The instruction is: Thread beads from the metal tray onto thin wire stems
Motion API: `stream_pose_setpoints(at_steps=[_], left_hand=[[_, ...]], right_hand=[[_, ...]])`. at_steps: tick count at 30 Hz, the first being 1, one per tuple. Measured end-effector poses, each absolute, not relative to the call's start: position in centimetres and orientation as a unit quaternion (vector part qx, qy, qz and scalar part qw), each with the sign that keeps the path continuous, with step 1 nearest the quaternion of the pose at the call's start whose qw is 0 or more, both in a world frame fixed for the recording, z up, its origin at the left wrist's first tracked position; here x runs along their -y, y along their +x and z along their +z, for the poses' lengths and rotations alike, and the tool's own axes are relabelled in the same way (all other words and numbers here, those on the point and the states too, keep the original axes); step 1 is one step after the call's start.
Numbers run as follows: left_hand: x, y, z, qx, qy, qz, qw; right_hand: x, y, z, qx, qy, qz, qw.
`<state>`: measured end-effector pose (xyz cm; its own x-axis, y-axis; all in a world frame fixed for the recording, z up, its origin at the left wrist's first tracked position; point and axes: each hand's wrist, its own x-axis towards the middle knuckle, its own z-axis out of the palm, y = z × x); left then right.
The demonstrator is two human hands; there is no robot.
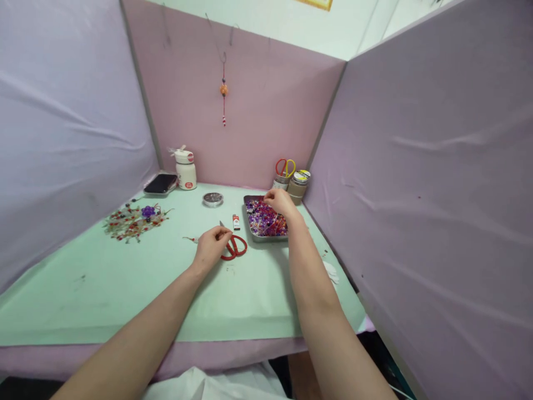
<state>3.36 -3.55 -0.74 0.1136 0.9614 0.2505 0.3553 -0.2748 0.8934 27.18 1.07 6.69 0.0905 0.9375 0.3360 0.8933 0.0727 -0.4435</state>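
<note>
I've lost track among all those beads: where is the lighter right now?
In the head view, the lighter lies near the middle of the table, just left of the bead tray and beyond the red-handled scissors.

A green tabletop (125, 300) carries tray (268, 239), scissors (236, 251), bottle (187, 174).

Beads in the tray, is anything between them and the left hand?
Yes: the red scissors lie by the left hand, a little red-and-white thing lies near them, and the tray's metal rim stands before the beads.
</note>
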Motion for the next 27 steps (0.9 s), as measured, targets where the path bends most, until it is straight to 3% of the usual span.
stream_pose_setpoints(at_steps=[8, 27], left_hand=[[3.5, 3.4, -1.0, -0.499, 0.668, 0.432, 0.344], [3.4, 3.3, -1.1, -0.511, 0.661, 0.434, 0.338]], right_hand=[[-2.7, 26.6, 3.3, 0.672, -0.729, 0.051, 0.123], [-3.3, 26.1, 1.3, 0.656, -0.752, 0.037, 0.049]])
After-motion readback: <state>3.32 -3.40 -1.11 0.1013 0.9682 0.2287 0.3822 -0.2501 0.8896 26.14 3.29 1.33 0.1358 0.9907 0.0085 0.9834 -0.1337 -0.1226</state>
